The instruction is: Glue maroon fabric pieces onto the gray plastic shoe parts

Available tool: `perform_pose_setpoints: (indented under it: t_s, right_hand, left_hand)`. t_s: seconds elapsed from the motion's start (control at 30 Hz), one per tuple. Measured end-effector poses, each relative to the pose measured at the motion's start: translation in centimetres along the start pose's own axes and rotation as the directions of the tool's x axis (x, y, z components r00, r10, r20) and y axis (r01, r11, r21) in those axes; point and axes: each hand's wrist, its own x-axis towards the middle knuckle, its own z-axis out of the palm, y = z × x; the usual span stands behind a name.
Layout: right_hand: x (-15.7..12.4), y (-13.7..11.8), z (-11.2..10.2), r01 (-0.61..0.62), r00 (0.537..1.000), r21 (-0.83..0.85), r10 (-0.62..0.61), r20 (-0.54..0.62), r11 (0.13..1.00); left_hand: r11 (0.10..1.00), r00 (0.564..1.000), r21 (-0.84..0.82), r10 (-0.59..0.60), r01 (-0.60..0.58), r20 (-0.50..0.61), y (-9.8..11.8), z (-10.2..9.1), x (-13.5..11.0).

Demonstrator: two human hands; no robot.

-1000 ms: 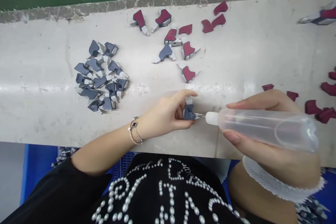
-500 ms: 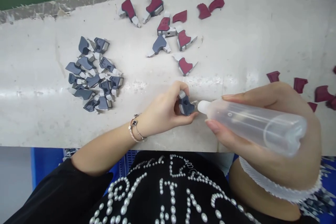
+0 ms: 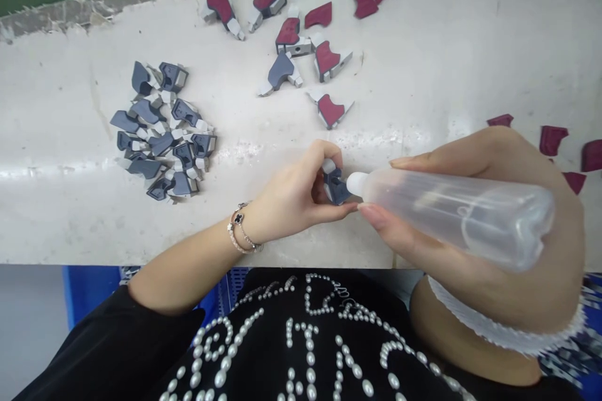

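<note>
Between thumb and fingers, my left hand (image 3: 301,191) pinches a small blue-grey plastic part (image 3: 335,186) over the front of the table. My right hand (image 3: 475,225) is wrapped round a clear squeeze bottle (image 3: 451,207) lying nearly level. Its white nozzle (image 3: 356,183) points left and meets the part's right side; whether the tip touches it I cannot tell. Beyond my hands lie a blue-grey part with pale arms (image 3: 281,70) and a similar part topped with a dark red piece (image 3: 330,109).
A pile of blue-grey parts (image 3: 162,138) lies on the pale table (image 3: 61,213) to the left. Loose dark red pieces (image 3: 364,3) are at the back, and more red pieces (image 3: 552,139) at the right. Blue crates (image 3: 89,294) stand below the front edge.
The bottle has moved slightly left, bringing its nozzle up against the part in my left hand. The view has shifted a little; my left hand keeps its hold.
</note>
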Motion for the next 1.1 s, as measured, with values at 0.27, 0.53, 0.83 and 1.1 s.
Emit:
perform_pose_setpoints:
  t_s: [0.27,0.53,0.83,1.1]
  right_hand:
    - [-0.04,-0.16,0.06,0.049,0.997,-0.041,-0.051,-0.057,0.998]
    - [0.32,0.42,-0.29,0.156,0.983,-0.072,-0.162,-0.092,0.985]
    - [-0.08,-0.12,-0.09,0.085,0.988,-0.088,-0.095,-0.119,0.993]
    - [0.02,-0.31,0.26,0.086,0.991,-0.083,-0.094,-0.092,0.993]
  left_hand:
    - [1.0,1.0,0.01,-0.007,0.006,0.007,-0.03,0.0,-0.01]
    - [1.0,1.0,-0.006,-0.003,0.003,0.008,0.08,-0.06,0.08]
    - [0.999,1.0,-0.033,-0.005,0.006,0.009,0.06,0.0,0.11]
    - [0.998,1.0,-0.057,-0.011,0.011,0.005,-0.08,0.03,0.08]
